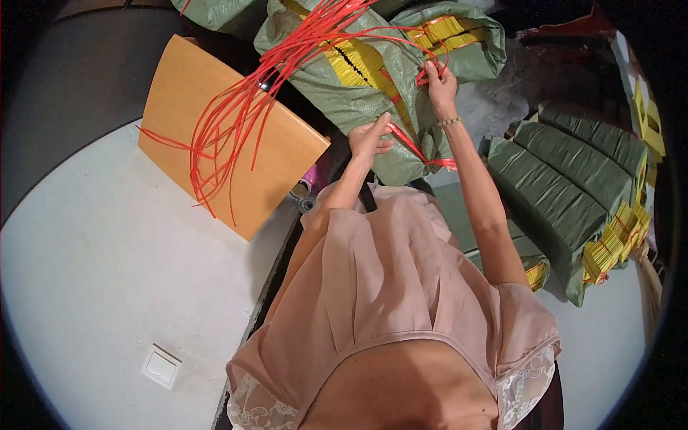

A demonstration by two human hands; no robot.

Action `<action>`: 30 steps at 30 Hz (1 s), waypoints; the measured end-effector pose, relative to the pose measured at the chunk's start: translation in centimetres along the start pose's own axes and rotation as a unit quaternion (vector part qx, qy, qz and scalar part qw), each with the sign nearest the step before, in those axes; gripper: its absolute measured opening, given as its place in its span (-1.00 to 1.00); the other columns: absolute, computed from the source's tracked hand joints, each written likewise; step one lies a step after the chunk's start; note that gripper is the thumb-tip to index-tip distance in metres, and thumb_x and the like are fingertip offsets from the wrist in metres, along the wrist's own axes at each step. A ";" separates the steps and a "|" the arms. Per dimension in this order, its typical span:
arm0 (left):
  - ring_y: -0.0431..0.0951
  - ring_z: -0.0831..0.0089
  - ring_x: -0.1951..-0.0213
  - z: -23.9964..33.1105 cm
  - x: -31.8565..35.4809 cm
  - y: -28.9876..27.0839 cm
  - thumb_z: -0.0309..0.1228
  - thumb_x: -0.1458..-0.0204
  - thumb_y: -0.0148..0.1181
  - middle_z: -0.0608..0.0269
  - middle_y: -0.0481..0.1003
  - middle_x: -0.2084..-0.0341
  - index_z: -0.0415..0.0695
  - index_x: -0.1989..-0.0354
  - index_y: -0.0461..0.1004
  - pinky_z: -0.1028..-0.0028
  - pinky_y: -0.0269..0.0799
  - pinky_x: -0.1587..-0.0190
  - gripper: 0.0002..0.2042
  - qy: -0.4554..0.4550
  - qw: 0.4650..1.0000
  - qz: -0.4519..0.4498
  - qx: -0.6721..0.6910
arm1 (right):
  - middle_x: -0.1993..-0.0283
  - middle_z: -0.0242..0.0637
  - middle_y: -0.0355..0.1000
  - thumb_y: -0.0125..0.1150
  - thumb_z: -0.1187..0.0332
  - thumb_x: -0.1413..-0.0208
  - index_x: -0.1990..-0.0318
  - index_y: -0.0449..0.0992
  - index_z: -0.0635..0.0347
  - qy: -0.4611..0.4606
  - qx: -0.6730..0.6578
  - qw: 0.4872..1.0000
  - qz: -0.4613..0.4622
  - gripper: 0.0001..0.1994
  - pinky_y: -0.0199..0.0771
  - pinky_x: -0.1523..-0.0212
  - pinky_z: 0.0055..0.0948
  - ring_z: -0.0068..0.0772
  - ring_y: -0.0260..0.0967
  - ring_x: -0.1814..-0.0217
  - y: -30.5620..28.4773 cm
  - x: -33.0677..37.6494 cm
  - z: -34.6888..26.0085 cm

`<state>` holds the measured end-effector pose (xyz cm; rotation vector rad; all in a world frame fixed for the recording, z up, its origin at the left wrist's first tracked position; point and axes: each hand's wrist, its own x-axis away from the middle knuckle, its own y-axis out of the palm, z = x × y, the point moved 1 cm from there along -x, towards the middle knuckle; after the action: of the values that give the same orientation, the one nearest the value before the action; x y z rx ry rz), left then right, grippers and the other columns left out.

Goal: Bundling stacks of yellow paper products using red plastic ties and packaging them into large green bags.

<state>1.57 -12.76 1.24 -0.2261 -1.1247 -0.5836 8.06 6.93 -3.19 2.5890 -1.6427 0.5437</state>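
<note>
In front of me a green woven sack [326, 100] is wrapped around yellow, paper-like stacks [351, 64], partly showing through its opening. My left hand [368, 140] is at the sack's near side, thumb and fingers closed on a flat red plastic strap [407, 141]. That strap runs taut down to the sack's near end. Farther up and to the right, my right hand [441, 86] pinches a loop of red strap against the sack, with the loop curling above the fingers. How the two pieces of strap join is hidden.
A bunch of loose red straps [236, 118] drapes over a tan wooden board [215, 136] on the left. Several filled green sacks [548, 179] lie at the right, yellow stacks at their ends. Another open sack [480, 61] lies beyond my right hand. A white wall switch [163, 366] is lower left.
</note>
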 end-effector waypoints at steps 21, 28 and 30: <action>0.49 0.50 0.64 -0.1 -0.2 -0.4 -0.09 0.21 0.32 0.15 0.49 0.39 -0.26 0.24 0.45 0.58 0.44 0.60 -0.51 0.001 1.000 0.007 0.004 | 0.53 -0.52 0.30 0.00 0.17 -0.14 0.39 0.44 0.18 0.048 0.052 0.983 -0.172 -0.74 0.22 0.49 -0.64 -0.76 0.15 0.50 -2.1 -0.9 -2.6; 0.49 0.51 0.64 -0.1 -0.2 0.0 -0.08 0.21 0.32 0.13 0.49 0.37 -0.26 0.23 0.45 0.58 0.44 0.60 -0.50 0.001 1.000 0.005 -0.003 | 0.47 -0.52 0.34 0.03 0.24 -0.12 0.37 0.41 0.20 -0.009 0.039 0.978 -0.204 -0.80 0.25 0.40 -0.66 -0.71 0.20 0.45 -2.8 -0.2 -2.0; 0.49 0.51 0.64 -0.2 -0.4 -0.1 -0.08 0.21 0.31 0.13 0.50 0.37 -0.26 0.23 0.45 0.58 0.44 0.60 -0.51 -0.005 1.000 0.010 -0.007 | 0.49 -0.50 0.34 0.03 0.25 -0.11 0.38 0.41 0.21 -0.023 0.058 0.981 -0.186 -0.80 0.25 0.40 -0.65 -0.70 0.21 0.46 -2.6 -0.3 -1.7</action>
<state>1.53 -12.82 0.80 -0.2520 -1.1267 -0.5738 9.81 8.71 -1.30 2.9106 -1.1192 0.5721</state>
